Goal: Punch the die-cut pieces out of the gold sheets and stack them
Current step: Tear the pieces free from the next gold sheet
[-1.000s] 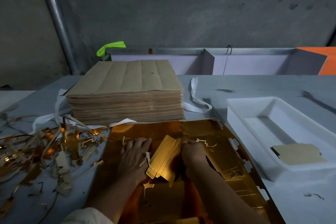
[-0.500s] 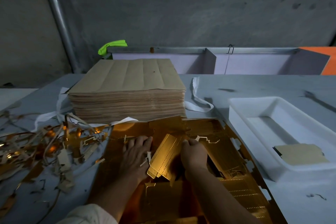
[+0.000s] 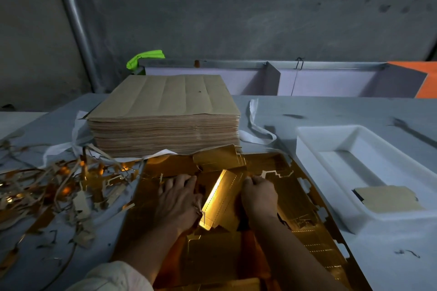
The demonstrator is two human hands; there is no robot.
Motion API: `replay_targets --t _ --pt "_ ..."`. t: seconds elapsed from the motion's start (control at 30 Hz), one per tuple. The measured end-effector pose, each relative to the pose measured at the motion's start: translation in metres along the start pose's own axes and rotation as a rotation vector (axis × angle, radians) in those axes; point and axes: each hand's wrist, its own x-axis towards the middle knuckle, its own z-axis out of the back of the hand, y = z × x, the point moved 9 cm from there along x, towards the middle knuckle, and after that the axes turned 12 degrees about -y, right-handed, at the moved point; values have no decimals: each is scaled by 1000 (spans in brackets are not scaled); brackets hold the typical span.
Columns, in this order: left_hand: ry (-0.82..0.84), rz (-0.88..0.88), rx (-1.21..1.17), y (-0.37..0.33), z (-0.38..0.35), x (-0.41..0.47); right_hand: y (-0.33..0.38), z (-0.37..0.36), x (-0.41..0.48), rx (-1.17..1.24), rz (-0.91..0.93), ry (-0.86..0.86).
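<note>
A gold die-cut sheet (image 3: 307,227) lies flat on the table in front of me. My left hand (image 3: 177,198) presses flat on its left part, fingers spread. My right hand (image 3: 259,192) grips the edge of a gold die-cut piece (image 3: 221,198) that stands tilted up out of the sheet between both hands. Another loosened gold flap (image 3: 217,157) lifts at the sheet's far edge. A tall stack of brown-backed sheets (image 3: 163,120) stands behind. One punched piece (image 3: 387,199) lies brown side up in the white tray (image 3: 331,134) on the right.
A heap of gold and brown scrap strips (image 3: 59,186) covers the table on the left. White strapping (image 3: 256,130) loops beside the stack. White bins (image 3: 319,82) and an orange one (image 3: 423,78) line the far edge by the grey wall.
The gold piece between my hands has risen steeper out of the sheet, and the flap at the far edge has lifted. Both hands stay nearly in place.
</note>
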Motion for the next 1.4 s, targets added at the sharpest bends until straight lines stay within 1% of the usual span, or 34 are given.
replay_targets --t 0.2,0.4,0.43,0.57,0.63,0.73,0.83,0.97,1.03,1.13,1.2,1.3,1.4 --pt "-24 -5 -7 -1 5 -1 -5 10 9 137 -89 28" --pt "28 37 -63 3 3 -1 -5 13 5 197 -107 51" --pt "37 82 -120 6 3 0 -5 13 5 196 -106 55" --pt "48 450 -587 21 13 4 -4 12 6 199 -100 64" --pt "32 525 -626 25 19 7 -3 13 6 180 -81 62" --pt "14 578 -653 23 32 14 -1 11 5 139 -39 72" --pt "171 635 -731 11 28 25 0 10 3 122 -20 92" --pt "423 903 -983 -4 9 17 0 9 -2 115 -3 134" --pt "490 983 -1049 -8 2 14 0 9 -5 115 7 139" --pt "513 1077 -1077 -10 -3 8 2 10 -8 114 29 146" --pt "479 1115 -1085 -9 -6 6 2 10 -10 125 11 156" --pt "436 1124 -1138 -12 -12 5 -2 12 -12 189 -67 136" --pt "435 1131 -1207 -16 -14 4 -10 12 -13 291 -178 118"
